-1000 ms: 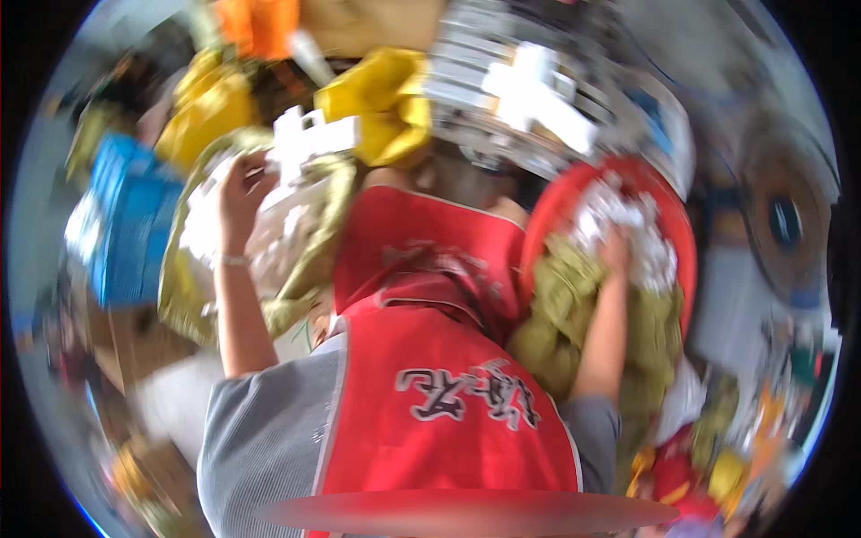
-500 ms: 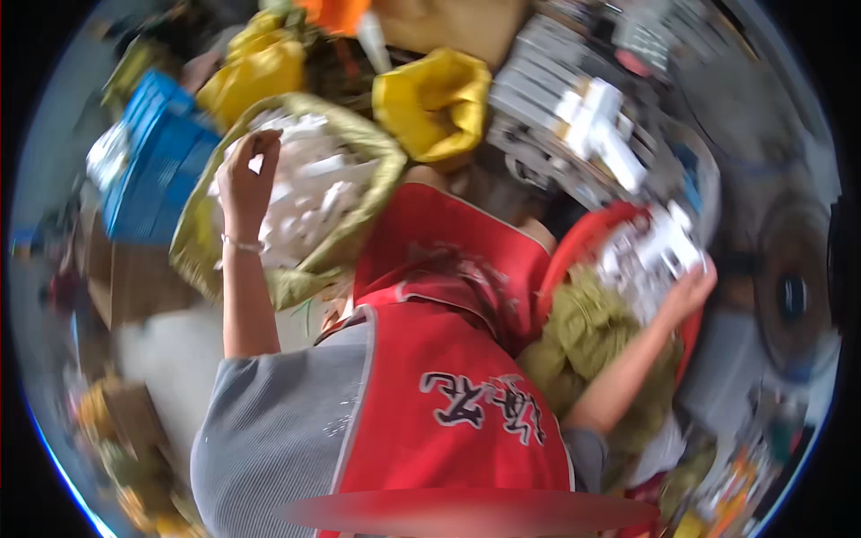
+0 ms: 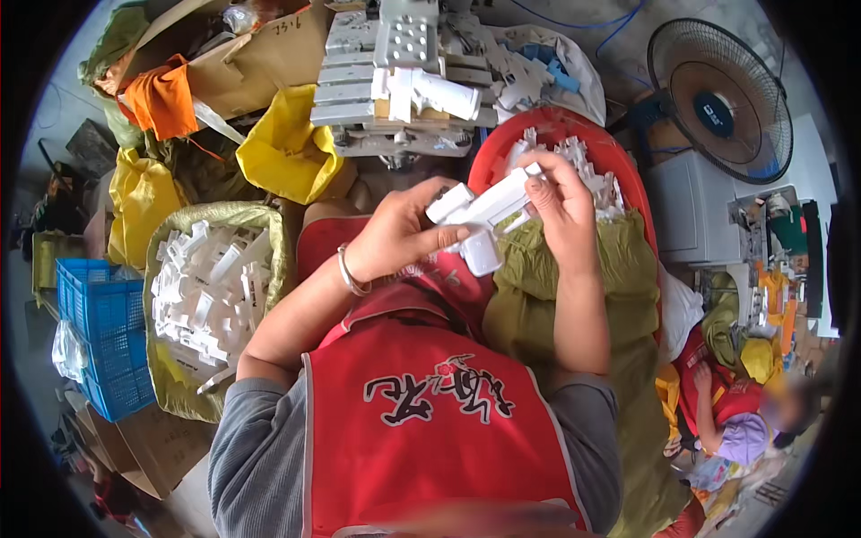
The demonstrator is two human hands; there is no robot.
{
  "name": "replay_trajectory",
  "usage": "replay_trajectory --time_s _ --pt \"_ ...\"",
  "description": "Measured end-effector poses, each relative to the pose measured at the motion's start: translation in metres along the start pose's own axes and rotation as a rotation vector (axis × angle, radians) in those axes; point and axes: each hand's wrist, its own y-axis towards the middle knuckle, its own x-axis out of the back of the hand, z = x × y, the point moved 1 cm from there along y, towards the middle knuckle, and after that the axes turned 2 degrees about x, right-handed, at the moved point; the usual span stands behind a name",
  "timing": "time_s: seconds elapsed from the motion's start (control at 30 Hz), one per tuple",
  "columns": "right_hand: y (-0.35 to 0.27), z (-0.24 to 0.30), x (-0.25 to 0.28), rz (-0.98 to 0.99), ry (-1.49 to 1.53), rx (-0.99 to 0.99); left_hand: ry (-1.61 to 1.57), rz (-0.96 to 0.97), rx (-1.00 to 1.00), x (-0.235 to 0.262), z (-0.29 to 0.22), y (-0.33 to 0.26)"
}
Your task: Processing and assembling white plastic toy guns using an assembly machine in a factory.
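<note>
Above my lap, a white plastic part point(image 3: 504, 203) with a long bar and blocky ends is held between both hands. My left hand point(image 3: 399, 226) grips its left end with thumb and fingers. The other end is pinched by my right hand point(image 3: 567, 204). Just beyond the right hand, a red basin point(image 3: 635, 170) holds many similar white parts point(image 3: 603, 179). To my left stands an olive woven sack point(image 3: 280, 235), its mouth spread wide and filled with white plastic parts point(image 3: 202, 291).
A slatted grey bench point(image 3: 345, 82) ahead carries another white part point(image 3: 430, 93). A yellow bag point(image 3: 285, 148), blue crate point(image 3: 108, 336), cardboard box point(image 3: 269, 58) and fan point(image 3: 717, 99) surround me. Olive cloth point(image 3: 574, 296) lies below the basin. Another person point(image 3: 731, 403) sits at the right.
My left hand has come from over the left sack to my lap. The right hand has brought a white part from the basin, and both now hold it. The view has turned.
</note>
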Motion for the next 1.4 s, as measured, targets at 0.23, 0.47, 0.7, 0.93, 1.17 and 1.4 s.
replay_trajectory --time_s 0.23,0.47,0.7,0.93,1.17,1.4 --pt "-0.025 -0.004 -0.038 -0.064 -0.884 0.514 -0.241 -0.265 -0.131 -0.002 -0.013 0.008" --pt "-0.014 -0.009 -0.028 -0.153 -0.752 0.449 -0.084 -0.242 -0.271 0.021 -0.026 0.02" --pt "0.003 -0.036 0.015 -0.229 -0.473 0.222 0.948 -0.608 -0.365 0.115 -0.022 0.041" --pt "0.027 -0.056 0.021 -0.248 0.399 0.053 0.94 -0.434 -0.402 0.141 -0.016 0.061" --pt "0.083 -0.04 -0.019 -0.03 -0.547 0.427 0.296 -0.789 -0.318 0.159 -0.009 0.016" --pt "0.109 -0.03 -0.041 0.162 -0.752 0.465 0.168 -0.828 -0.277 0.162 0.017 -0.039"
